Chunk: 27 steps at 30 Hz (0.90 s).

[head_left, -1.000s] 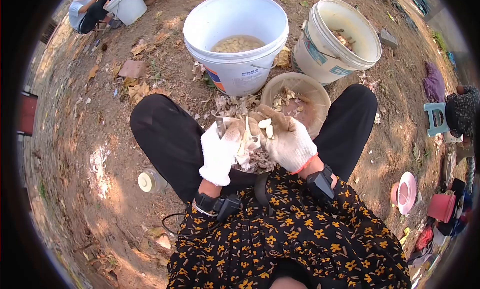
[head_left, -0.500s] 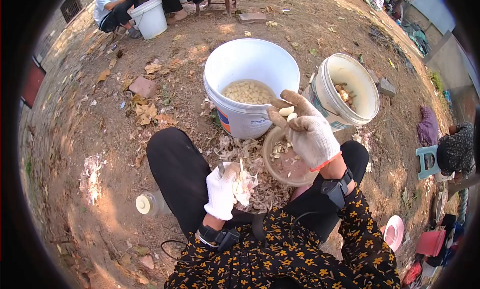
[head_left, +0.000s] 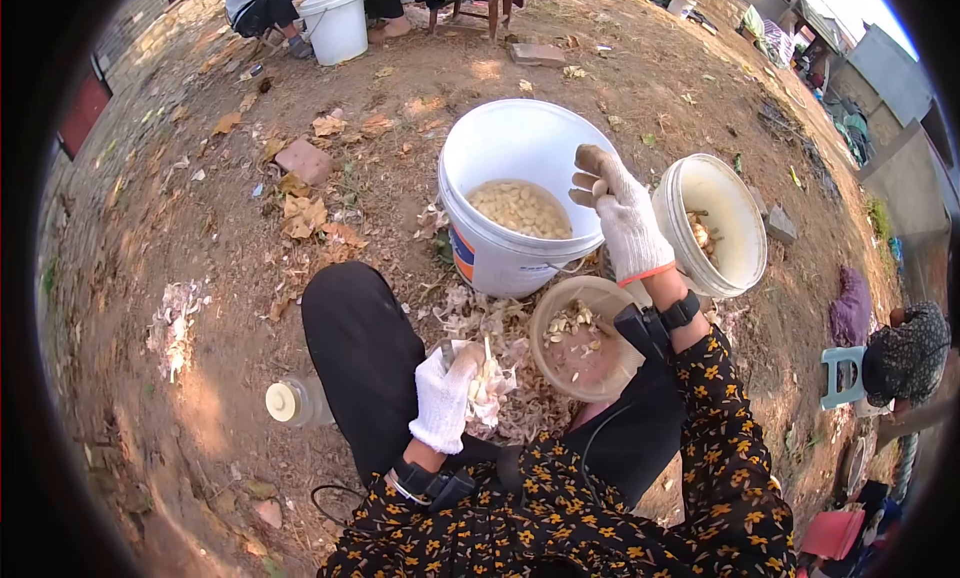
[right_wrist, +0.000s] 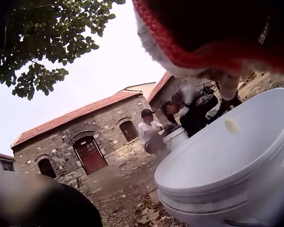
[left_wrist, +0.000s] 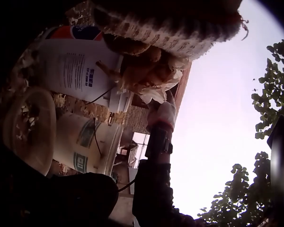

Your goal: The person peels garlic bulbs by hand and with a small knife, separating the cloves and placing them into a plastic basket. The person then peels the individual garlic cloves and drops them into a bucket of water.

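The gloved left hand (head_left: 445, 393) grips a garlic bulb (head_left: 490, 386) with loose papery skin, above the black-trousered lap; a narrow dark object sticks up beside its thumb. In the left wrist view the bulb (left_wrist: 154, 80) hangs below the glove. Over the right rim of the large white bucket (head_left: 480, 260), the gloved right hand (head_left: 632, 223) has its fingers loosely bent and spread. A pale peeled clove (right_wrist: 232, 125) shows against the inside of the bucket (right_wrist: 199, 158) in the right wrist view, apart from the glove. Many peeled cloves (head_left: 515, 208) lie in liquid inside.
A shallow bowl (head_left: 546, 353) with cloves stands before the bucket, a cream bucket (head_left: 740, 203) with bulbs to its right. Peelings (head_left: 465, 313) litter the ground. A lidded jar (head_left: 283, 402) stands left; other people sit at upper left and far right.
The right hand has moved away from the left one, up and out over the white bucket, and its fingers have loosened around the cloves. The left hand keeps the bulb above the lap.
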Each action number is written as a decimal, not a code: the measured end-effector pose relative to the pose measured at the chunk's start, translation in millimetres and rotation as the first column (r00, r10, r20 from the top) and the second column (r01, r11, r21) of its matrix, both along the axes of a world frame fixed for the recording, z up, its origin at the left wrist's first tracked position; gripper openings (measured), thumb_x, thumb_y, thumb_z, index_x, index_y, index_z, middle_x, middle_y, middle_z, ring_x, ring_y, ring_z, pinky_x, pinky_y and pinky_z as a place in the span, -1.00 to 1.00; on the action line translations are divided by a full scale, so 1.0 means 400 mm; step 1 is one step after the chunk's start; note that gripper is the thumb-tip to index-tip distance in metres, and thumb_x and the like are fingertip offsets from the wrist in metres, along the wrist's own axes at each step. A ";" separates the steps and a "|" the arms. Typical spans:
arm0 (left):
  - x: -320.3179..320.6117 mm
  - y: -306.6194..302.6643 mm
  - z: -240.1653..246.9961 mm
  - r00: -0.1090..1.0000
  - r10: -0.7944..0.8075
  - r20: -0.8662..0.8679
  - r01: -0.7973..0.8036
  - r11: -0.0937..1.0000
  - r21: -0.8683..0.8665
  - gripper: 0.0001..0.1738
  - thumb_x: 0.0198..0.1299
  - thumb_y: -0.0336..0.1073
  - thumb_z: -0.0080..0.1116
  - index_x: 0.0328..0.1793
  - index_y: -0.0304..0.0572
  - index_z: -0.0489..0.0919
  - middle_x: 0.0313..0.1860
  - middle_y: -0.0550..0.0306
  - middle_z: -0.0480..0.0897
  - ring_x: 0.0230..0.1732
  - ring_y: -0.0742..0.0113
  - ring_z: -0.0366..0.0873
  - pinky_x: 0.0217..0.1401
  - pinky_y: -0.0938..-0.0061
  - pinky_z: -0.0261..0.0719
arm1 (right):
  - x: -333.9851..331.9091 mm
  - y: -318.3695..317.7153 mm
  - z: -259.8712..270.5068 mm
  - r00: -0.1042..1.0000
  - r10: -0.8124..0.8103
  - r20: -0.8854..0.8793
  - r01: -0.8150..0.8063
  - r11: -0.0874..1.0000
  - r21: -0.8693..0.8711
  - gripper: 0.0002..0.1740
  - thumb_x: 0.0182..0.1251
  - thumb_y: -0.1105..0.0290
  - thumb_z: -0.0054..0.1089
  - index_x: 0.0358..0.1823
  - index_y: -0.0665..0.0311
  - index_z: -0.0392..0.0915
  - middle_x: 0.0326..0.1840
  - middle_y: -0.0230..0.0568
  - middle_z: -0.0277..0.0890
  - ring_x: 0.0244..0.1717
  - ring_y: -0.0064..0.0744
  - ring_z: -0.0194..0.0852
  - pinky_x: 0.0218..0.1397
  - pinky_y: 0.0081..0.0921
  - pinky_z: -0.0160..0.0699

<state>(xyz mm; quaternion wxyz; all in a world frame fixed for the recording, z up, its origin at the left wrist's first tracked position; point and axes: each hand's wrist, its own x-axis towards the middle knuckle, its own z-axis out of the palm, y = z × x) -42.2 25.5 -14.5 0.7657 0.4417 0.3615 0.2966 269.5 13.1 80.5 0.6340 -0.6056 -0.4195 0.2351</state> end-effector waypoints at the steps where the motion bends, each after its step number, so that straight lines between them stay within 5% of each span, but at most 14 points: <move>1: 0.001 0.001 -0.002 1.000 0.001 0.002 -0.001 1.000 -0.023 -0.78 0.37 -0.30 0.23 -0.06 -0.37 0.65 -0.32 0.24 0.66 -0.36 0.60 0.50 -0.29 0.60 0.50 | -0.019 -0.024 -0.003 1.000 0.006 -0.025 -0.006 1.000 -0.003 -0.59 0.53 0.54 -0.12 0.35 0.34 0.43 0.32 -0.12 0.45 0.26 -0.26 0.48 0.35 -0.30 0.53; 2: 0.005 0.004 -0.002 1.000 -0.002 0.000 0.002 1.000 -0.030 -0.78 0.36 -0.30 0.23 -0.07 -0.37 0.65 -0.33 0.24 0.66 -0.36 0.59 0.51 -0.30 0.60 0.50 | -0.035 -0.046 -0.004 0.998 0.011 -0.054 -0.012 1.000 -0.008 -0.61 0.54 0.51 -0.09 0.33 0.39 0.45 0.29 -0.15 0.48 0.27 -0.28 0.47 0.35 -0.32 0.52; 3: 0.008 0.005 -0.002 1.000 -0.006 -0.005 0.005 0.999 -0.039 -0.78 0.36 -0.30 0.23 -0.07 -0.37 0.64 -0.33 0.24 0.66 -0.37 0.59 0.51 -0.31 0.60 0.50 | -0.046 -0.066 0.003 1.000 0.007 0.027 -0.005 0.996 -0.092 -0.58 0.55 0.61 -0.21 0.38 0.47 0.34 0.32 0.01 0.44 0.30 -0.16 0.51 0.37 -0.32 0.57; 7: 0.013 -0.011 -0.016 0.999 -0.037 0.027 0.038 0.997 -0.068 -0.79 0.37 -0.30 0.23 -0.08 -0.35 0.63 -0.34 0.20 0.66 -0.40 0.57 0.52 -0.36 0.59 0.50 | -0.119 -0.122 0.017 0.943 0.074 -0.324 -0.081 0.997 -0.009 -0.57 0.60 0.51 -0.15 0.42 0.48 0.26 0.28 0.16 0.42 0.26 -0.10 0.53 0.38 -0.28 0.58; 11: 0.023 -0.015 -0.031 1.000 -0.030 0.004 0.030 0.999 -0.015 -0.80 0.35 -0.31 0.22 -0.12 -0.36 0.64 -0.34 0.20 0.65 -0.37 0.53 0.52 -0.30 0.55 0.49 | -0.097 -0.082 0.022 0.951 0.018 -0.307 -0.021 1.000 -0.006 -0.59 0.58 0.50 -0.07 0.36 0.53 0.30 0.24 0.13 0.44 0.19 -0.16 0.57 0.32 -0.33 0.62; 14: 0.031 -0.016 -0.037 1.000 0.006 -0.012 -0.005 0.998 0.069 -0.78 0.31 -0.30 0.23 -0.19 -0.38 0.67 -0.33 0.22 0.64 -0.34 0.49 0.51 -0.26 0.47 0.48 | -0.022 -0.013 0.017 0.995 0.094 -0.030 -0.099 0.969 -0.226 -0.38 0.37 0.75 -0.24 0.48 0.33 0.20 0.35 0.17 0.33 0.28 -0.07 0.48 0.33 -0.31 0.59; 16: 0.031 -0.018 -0.035 1.000 0.013 0.025 -0.012 1.000 -0.006 -0.78 0.30 -0.30 0.25 -0.17 -0.38 0.67 -0.33 0.22 0.64 -0.34 0.51 0.52 -0.27 0.50 0.48 | 0.024 0.032 -0.014 0.920 0.032 0.391 0.091 0.952 -0.291 -0.36 0.39 0.72 -0.20 0.50 0.21 0.22 0.34 0.06 0.38 0.20 -0.10 0.52 0.24 -0.27 0.61; 18: 0.027 -0.014 -0.028 1.000 0.013 0.019 -0.013 1.000 0.013 -0.78 0.31 -0.30 0.26 -0.17 -0.39 0.67 -0.34 0.22 0.64 -0.34 0.53 0.52 -0.28 0.52 0.48 | 0.051 0.022 0.002 0.447 0.118 0.887 0.257 0.932 -0.254 -0.38 0.42 0.69 -0.18 0.50 0.20 0.24 0.32 0.02 0.42 0.18 -0.13 0.51 0.19 -0.24 0.61; 20: 0.035 -0.008 -0.019 0.999 0.027 0.038 -0.028 0.999 0.028 -0.78 0.32 -0.30 0.26 -0.15 -0.39 0.66 -0.34 0.22 0.65 -0.36 0.54 0.52 -0.30 0.55 0.48 | 0.050 0.033 0.022 0.796 0.031 0.604 0.123 0.969 -0.212 -0.42 0.34 0.64 0.06 0.41 0.25 0.35 0.26 -0.13 0.49 0.19 -0.32 0.53 0.17 -0.32 0.58; 22: 0.024 -0.014 -0.018 0.999 0.037 0.030 -0.038 0.999 0.016 -0.77 0.33 -0.30 0.26 -0.13 -0.39 0.65 -0.34 0.21 0.65 -0.37 0.56 0.53 -0.32 0.57 0.49 | -0.002 -0.022 0.031 0.975 0.001 0.223 0.009 0.999 -0.042 -0.40 0.34 0.66 0.04 0.43 0.27 0.34 0.31 -0.12 0.48 0.24 -0.35 0.52 0.23 -0.36 0.55; 25: 0.015 -0.015 0.028 0.992 -0.001 0.128 0.019 0.990 -0.136 -0.76 0.40 -0.27 0.18 -0.07 -0.36 0.63 -0.35 0.19 0.67 -0.38 0.56 0.57 -0.36 0.59 0.54 | -0.182 -0.144 0.108 0.970 0.241 0.021 -0.224 0.931 -0.289 -0.47 0.39 0.58 -0.01 0.41 0.29 0.38 0.33 -0.15 0.49 0.25 -0.38 0.49 0.33 -0.41 0.47; 27: 0.017 -0.014 -0.001 0.993 -0.016 0.116 0.017 1.000 -0.007 -0.77 0.43 -0.28 0.14 -0.05 -0.35 0.62 -0.32 0.21 0.66 -0.37 0.56 0.54 -0.33 0.59 0.53 | -0.255 -0.201 0.086 0.903 0.390 0.179 -0.288 0.860 -0.421 -0.54 0.38 0.50 0.06 0.31 0.30 0.45 0.24 -0.15 0.54 0.23 -0.36 0.51 0.31 -0.40 0.48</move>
